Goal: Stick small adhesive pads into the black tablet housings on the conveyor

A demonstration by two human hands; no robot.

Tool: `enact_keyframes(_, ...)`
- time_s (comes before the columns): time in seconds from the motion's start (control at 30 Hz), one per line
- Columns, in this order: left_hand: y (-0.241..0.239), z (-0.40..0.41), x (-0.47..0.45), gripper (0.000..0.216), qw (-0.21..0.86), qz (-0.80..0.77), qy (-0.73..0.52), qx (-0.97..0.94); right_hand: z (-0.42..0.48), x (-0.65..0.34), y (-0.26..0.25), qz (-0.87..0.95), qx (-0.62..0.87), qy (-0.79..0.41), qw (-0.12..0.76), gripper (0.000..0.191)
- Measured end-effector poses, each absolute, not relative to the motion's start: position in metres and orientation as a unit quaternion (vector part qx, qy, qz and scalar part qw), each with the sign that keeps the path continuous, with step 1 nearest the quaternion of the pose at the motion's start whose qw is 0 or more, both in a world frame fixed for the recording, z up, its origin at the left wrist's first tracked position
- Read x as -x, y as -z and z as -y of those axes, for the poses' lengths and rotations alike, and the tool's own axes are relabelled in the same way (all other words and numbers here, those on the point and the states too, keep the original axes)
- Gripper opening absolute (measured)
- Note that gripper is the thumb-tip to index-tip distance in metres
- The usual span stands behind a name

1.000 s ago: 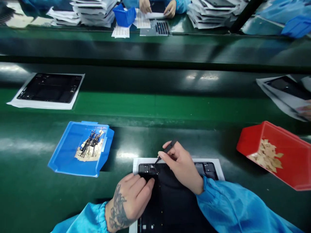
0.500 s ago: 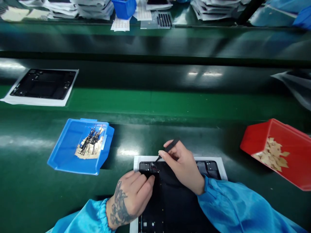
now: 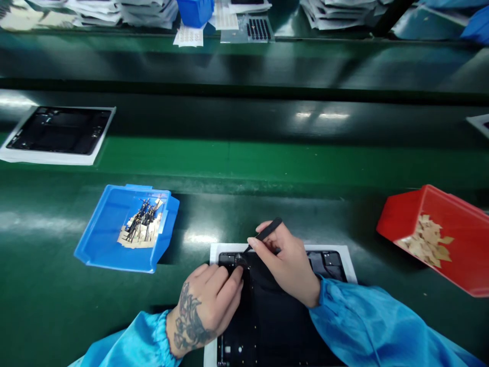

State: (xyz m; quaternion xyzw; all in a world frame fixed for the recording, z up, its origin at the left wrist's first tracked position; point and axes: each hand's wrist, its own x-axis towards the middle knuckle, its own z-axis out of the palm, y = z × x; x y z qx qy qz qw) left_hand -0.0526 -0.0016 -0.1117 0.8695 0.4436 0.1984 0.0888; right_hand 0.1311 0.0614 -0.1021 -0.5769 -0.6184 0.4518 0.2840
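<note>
"Down at the near edge of the bench point(image 3: 46, 311), black panel point(image 3: 284, 321) flat on its white sheet point(image 3: 349, 262), both hands at its top-left corner. What's new?"

"L hand point(image 3: 204, 308), def. Fingertips were a bit lower a sec ago; now they've slid up, index right by the tool tip. R hand point(image 3: 288, 267) hasn't budged, more or less: slim black tool point(image 3: 270, 229) gripped btwn thumb & fingers, angled down at that corner."

"L hand got smth too?"

"Can't tell. Fingers curled, tips down at the panel, but anything pinched under there is hidden."

"Upshot?"

"IMO both hands are on one tiny spot now, so L's prob. steadying or pressing where R works. Part itself too small to read."

"Elsewhere?"

"Far R, co-worker's hand has gone from view; just a pale sheet corner point(image 3: 477, 122) left. Far L, 2nd panel point(image 3: 59, 130) sits further L vs the blue bin point(image 3: 97, 242) w/ its black strips point(image 3: 143, 219). Red bin point(image 3: 468, 250) w/ tan bits point(image 3: 430, 242), approx same spot."
</note>
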Motion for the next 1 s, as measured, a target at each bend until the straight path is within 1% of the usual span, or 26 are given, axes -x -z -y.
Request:
enact_keyframes(0.13, 0.1115, 0.0009, 0.0504, 0.033, 0.063, -0.469, -0.175, -0.863, -0.0614, -0.1313, 0.1023, 0.618, 0.575, -0.453, 0.286, 0.014)
enact_keyframes(0.57, 0.1123, 0.0001, 0.0489, 0.035, 0.055, -0.481, -0.166, -0.859, -0.0594, -0.1313, 0.1054, 0.642, 0.565, -0.434, 0.285, 0.014)
enact_keyframes(0.83, 0.1106, 0.0011, 0.0484, 0.034, 0.038, -0.479, -0.161, -0.862, -0.0579, -0.1318, 0.1082, 0.664, 0.547, -0.403, 0.312, 0.012)
enact_keyframes(1.0, 0.1122, 0.0004, 0.047, 0.035, 0.033, -0.482, -0.158, -0.861, -0.0572, -0.1313, 0.1053, 0.699, 0.53, -0.356, 0.322, 0.012)
